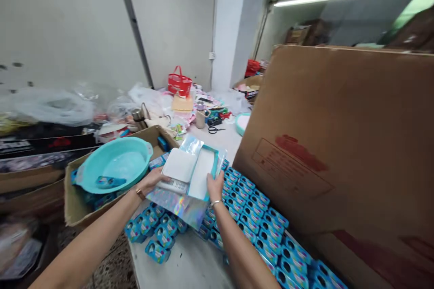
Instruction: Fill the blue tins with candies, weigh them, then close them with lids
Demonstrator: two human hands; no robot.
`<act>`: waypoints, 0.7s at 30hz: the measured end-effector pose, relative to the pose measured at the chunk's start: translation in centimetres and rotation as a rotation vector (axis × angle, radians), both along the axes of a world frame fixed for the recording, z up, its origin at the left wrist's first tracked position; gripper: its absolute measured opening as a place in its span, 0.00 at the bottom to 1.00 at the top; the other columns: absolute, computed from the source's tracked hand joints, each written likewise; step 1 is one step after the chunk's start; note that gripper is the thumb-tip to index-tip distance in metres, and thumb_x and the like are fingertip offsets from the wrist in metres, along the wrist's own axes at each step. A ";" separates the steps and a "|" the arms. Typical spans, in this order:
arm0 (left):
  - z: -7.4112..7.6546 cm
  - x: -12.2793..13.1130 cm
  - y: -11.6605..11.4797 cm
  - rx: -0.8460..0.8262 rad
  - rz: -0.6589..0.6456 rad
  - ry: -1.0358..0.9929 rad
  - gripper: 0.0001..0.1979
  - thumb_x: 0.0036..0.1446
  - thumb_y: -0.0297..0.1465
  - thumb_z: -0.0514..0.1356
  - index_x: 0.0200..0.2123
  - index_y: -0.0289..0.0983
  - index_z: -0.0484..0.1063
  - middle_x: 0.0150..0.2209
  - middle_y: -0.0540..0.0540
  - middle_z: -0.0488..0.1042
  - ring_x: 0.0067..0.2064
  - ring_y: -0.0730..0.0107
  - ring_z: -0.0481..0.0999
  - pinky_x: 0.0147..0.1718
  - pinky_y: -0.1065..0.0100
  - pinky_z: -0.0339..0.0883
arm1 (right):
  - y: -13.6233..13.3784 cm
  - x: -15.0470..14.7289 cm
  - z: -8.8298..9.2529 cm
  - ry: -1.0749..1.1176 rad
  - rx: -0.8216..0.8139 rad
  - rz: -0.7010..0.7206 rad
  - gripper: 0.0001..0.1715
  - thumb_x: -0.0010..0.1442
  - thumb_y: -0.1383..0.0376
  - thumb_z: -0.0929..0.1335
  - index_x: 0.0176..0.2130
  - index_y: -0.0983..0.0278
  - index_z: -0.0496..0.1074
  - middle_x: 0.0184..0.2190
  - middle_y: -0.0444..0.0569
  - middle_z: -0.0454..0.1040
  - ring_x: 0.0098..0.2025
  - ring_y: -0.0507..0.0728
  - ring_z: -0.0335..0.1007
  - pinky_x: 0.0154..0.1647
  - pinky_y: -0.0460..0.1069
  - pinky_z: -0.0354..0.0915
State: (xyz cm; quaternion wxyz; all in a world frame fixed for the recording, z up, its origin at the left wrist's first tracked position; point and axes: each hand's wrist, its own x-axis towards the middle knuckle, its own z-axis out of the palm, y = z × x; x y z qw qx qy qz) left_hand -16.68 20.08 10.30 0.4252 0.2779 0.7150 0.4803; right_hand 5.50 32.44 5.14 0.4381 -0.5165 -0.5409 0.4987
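Seen from above, a person's two bare hands meet over a white table [190, 262]. The left hand [152, 179] grips the near left corner of a white scale [180, 165], its buttons facing the person. The right hand [216, 186] pinches the right edge of a flat, blue-edged white box [202, 171], which is held just beside the scale. A shiny rainbow sheet [179, 210] shows beneath both. Rows of small blue packs [251, 216] cover the table to the right, and a looser cluster sits nearer the left edge. At left, a turquoise basin [124, 160] with one blue packet [110, 182] inside rests on an open carton [73, 210]. A large cardboard box [339, 144] stands at right; black-handled scissors [213, 130] and a red basket [179, 84] lie beyond.
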 end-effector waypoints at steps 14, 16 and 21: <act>3.0 -13.3 -13.3 -0.020 0.527 -0.116 0.18 0.28 0.28 0.71 0.29 0.34 0.73 0.26 0.43 0.78 0.30 0.56 0.78 0.32 0.61 0.74 | -2.2 -24.0 4.4 0.066 -0.007 0.463 0.27 0.46 0.66 0.69 0.48 0.62 0.64 0.39 0.50 0.76 0.39 0.58 0.73 0.44 0.51 0.66; 2.9 -14.6 -15.2 -0.078 0.593 -0.105 0.16 0.31 0.29 0.70 0.28 0.35 0.72 0.24 0.44 0.78 0.29 0.57 0.78 0.32 0.60 0.74 | -4.3 -26.3 3.6 0.088 -0.029 0.516 0.33 0.45 0.66 0.71 0.52 0.63 0.63 0.43 0.52 0.75 0.43 0.60 0.73 0.48 0.52 0.66; 1.8 -16.6 -17.7 -0.294 0.656 0.105 0.10 0.43 0.30 0.65 0.29 0.31 0.72 0.26 0.42 0.78 0.35 0.52 0.79 0.34 0.57 0.75 | -7.7 -26.4 1.0 0.099 0.022 0.793 0.44 0.40 0.61 0.76 0.56 0.65 0.66 0.52 0.57 0.69 0.56 0.65 0.66 0.56 0.57 0.63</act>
